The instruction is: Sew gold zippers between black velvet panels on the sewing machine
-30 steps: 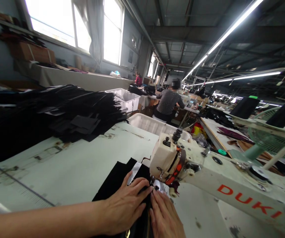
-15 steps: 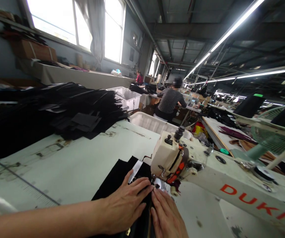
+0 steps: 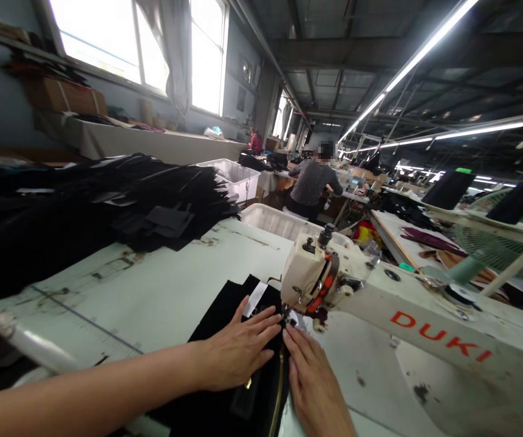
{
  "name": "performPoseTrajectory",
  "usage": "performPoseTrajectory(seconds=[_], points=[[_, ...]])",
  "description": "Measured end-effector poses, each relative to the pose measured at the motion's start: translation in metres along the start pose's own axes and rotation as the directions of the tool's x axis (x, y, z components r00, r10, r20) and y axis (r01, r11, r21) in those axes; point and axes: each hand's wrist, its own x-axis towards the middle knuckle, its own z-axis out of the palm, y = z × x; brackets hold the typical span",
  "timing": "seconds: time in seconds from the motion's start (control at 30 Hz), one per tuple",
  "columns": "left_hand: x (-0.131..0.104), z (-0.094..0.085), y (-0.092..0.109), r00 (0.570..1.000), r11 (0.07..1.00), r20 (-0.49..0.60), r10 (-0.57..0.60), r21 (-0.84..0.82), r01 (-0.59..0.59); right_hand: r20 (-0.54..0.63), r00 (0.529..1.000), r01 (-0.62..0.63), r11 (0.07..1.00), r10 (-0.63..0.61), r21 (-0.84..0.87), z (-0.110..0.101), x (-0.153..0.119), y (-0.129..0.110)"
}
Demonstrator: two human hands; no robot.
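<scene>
A black fabric piece (image 3: 215, 328) lies on the sewing table, its far part by the needle area of a white sewing machine (image 3: 307, 273). Along its right side runs a gold-toned zipper (image 3: 279, 388). My left hand (image 3: 243, 349) lies flat on the cloth with fingers spread, just left of the presser foot. Near its fingertips a white strip (image 3: 256, 298) lies on the black fabric. My right hand (image 3: 311, 370) rests palm down at the fabric's right edge, fingers stretched toward the needle. The needle tip itself is hard to make out.
A large heap of black cut pieces (image 3: 161, 188) covers the table's left side. White plastic bins (image 3: 270, 220) stand beyond the table edge. Thread cones (image 3: 447, 188) and a green fan (image 3: 502, 233) are at right. Ahead, a person in a grey top (image 3: 313, 188) sits working.
The view has shifted slightly. My hands lie flatter and my right hand has moved outward, so more of the gold-toned zipper shows between them.
</scene>
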Motion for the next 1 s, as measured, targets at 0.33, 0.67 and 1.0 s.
performPoseTrajectory(seconds=[0.33,0.67,1.0], points=[[-0.089,0.028,0.039,0.976,0.991,-0.184,0.119,-0.031,-0.127,-0.100,0.995,-0.024,0.998,0.029,0.055,-0.054,-0.061,-0.077],[-0.062,-0.042,0.032,0.896,0.889,-0.312,-0.316,-0.427,0.165,-0.139,0.961,-0.170,0.908,0.238,0.383,-0.078,-0.028,-0.094],[-0.061,-0.049,0.040,0.920,0.904,-0.262,-0.290,-0.392,0.173,0.201,0.600,-0.616,0.287,0.774,0.734,-0.116,-0.002,0.027]])
